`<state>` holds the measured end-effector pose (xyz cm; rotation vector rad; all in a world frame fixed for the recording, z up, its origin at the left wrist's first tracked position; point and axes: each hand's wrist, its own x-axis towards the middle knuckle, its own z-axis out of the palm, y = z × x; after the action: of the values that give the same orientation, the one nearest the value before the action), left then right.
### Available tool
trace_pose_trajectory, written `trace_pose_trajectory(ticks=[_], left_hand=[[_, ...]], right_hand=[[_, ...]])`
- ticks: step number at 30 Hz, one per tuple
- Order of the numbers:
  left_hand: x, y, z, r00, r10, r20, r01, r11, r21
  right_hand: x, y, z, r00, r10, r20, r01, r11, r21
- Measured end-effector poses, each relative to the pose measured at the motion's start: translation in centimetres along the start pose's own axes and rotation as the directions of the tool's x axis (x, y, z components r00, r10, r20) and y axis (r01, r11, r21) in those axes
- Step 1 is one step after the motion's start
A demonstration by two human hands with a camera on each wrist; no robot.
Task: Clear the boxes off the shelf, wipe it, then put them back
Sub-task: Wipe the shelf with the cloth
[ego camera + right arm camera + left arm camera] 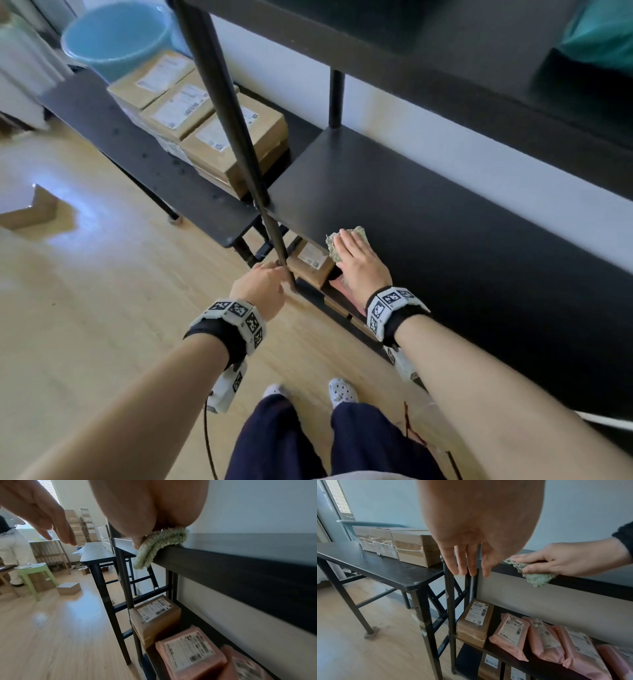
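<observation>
The black shelf board (445, 222) is bare of boxes. At its front left corner my right hand (354, 255) lies flat on a green cloth (329, 244) and presses it to the board. In the left wrist view the cloth (536, 579) hangs over the front edge, with the thumb against it. My left hand (262, 286) hovers by the shelf's front left post (233, 113), fingers (462, 563) straight and holding nothing. Several brown cardboard boxes (236, 144) with white labels are stacked on the black table (137, 150) to the left.
A lower shelf holds a brown box (476, 622) and pink mailers (547, 635). A blue bucket (116, 37) stands behind the stacked boxes. Another shelf board (411, 44) hangs close above. A person in white (10, 550) stands far off by a green stool (34, 574).
</observation>
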<state>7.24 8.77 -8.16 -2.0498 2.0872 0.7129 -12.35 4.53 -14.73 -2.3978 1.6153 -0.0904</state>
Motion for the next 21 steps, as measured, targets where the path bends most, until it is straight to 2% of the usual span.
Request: trace_pose_trajectory(ticks=[5,11,13,16,19,21], left_hand=[[3.0,-4.8,-1.5,0.999,0.028,0.038,-0.028,1.0,0.001],[6.6,-9.8,-4.7,0.991,0.113,0.073,-0.113,0.994,-0.001],[7.9,-11.0,-5.6,0.985,0.15,0.09,-0.152,0.988,0.023],[9.2,-12.2,-6.5,0.973,0.203,0.112,-0.211,0.976,0.062],[10.2,-12.6,-7.0,0.961,0.243,0.132,-0.255,0.963,0.081],[10.4,-12.2,-7.2,0.949,0.284,0.14,-0.296,0.952,0.076]], right_hand=[[6.2,-4.4,0.4,1.0,0.016,-0.018,-0.016,1.0,-0.018],[13.9,-9.6,1.5,0.994,0.102,-0.029,-0.102,0.995,0.011],[13.6,-9.3,1.7,0.993,0.088,-0.082,-0.085,0.996,0.041],[9.6,-7.4,1.7,0.981,0.07,-0.182,-0.078,0.996,-0.039],[5.0,-6.1,1.4,0.95,0.206,-0.234,-0.21,0.978,0.006],[3.3,-6.2,1.0,0.939,0.281,-0.196,-0.276,0.96,0.056]])
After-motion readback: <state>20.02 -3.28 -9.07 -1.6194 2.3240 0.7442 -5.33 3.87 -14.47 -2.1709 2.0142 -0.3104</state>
